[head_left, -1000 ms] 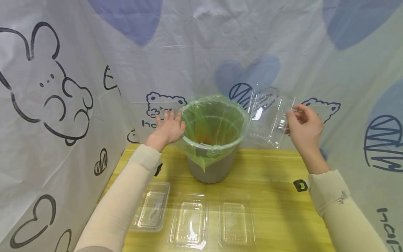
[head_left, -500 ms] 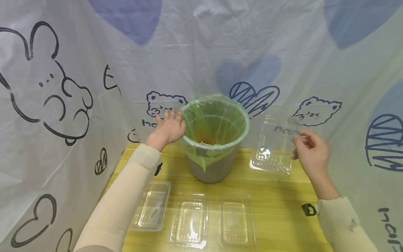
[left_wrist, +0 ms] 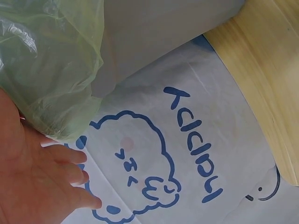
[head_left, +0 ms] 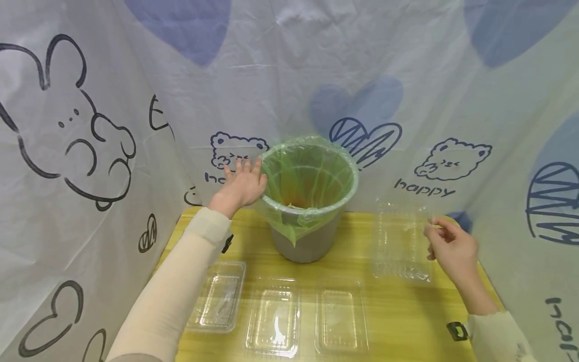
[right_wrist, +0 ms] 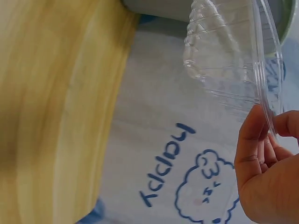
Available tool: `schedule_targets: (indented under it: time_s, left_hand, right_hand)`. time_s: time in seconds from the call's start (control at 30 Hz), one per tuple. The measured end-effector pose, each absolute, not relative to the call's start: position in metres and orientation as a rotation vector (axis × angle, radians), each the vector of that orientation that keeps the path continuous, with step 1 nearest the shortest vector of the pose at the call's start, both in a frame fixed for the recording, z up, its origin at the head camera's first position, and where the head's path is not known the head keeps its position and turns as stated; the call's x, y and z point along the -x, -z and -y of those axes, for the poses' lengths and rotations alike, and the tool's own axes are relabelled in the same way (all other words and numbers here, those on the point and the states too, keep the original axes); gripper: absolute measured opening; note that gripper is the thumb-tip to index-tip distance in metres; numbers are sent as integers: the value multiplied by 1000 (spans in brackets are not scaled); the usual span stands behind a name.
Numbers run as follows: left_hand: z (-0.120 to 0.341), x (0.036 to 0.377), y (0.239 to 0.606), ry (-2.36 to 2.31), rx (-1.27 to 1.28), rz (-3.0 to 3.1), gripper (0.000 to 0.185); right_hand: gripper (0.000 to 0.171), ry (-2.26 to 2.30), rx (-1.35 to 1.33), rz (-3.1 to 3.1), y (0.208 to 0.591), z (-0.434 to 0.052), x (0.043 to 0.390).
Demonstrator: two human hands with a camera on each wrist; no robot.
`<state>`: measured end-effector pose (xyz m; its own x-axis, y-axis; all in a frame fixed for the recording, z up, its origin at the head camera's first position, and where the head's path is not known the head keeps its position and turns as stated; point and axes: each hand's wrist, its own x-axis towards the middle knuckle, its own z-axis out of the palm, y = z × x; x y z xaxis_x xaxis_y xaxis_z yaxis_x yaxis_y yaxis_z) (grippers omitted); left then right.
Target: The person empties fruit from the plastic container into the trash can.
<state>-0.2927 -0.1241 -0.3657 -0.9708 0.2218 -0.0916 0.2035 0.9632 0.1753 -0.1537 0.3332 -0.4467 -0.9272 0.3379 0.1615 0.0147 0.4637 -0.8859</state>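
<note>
In the right part of the head view, the right hand (head_left: 454,249) holds a clear plastic container (head_left: 401,241) by its edge, just above the yellow table (head_left: 402,322). The right wrist view shows the grip well: the thumb and the fingers (right_wrist: 254,140) pinch the thin rim of the container (right_wrist: 229,56), and the container is open and tilted, not lying flat. It is to the right of the bin and not over its mouth.

In the centre of the head view stands a grey bin (head_left: 307,241) with a green bag (head_left: 307,171) as lining. The left hand (head_left: 242,183) rests with straight fingers against the left side of the rim; in the left wrist view the open palm (left_wrist: 32,182) touches the green bag (left_wrist: 51,60) and grips nothing.

Along the lower edge of the head view three more clear containers lie flat in a row on the table: a left container (head_left: 218,296), a middle container (head_left: 273,315) and a right container (head_left: 340,314). They look empty, but through the clear plastic I cannot tell for sure.

Something pale and orange shows at the bottom of the bin, so I judge that some emptying is done. The held container seems to be near to joining the row; whether more containers are left, the pictures do not show.
</note>
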Motion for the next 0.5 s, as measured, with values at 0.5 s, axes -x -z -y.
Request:
schedule_targets:
  time_s: [0.5]
  left_hand:
    - [125,295,368,-277,-320,-2996,68]
  right_hand:
    - [47,-1347,363,2666,503,-341,119]
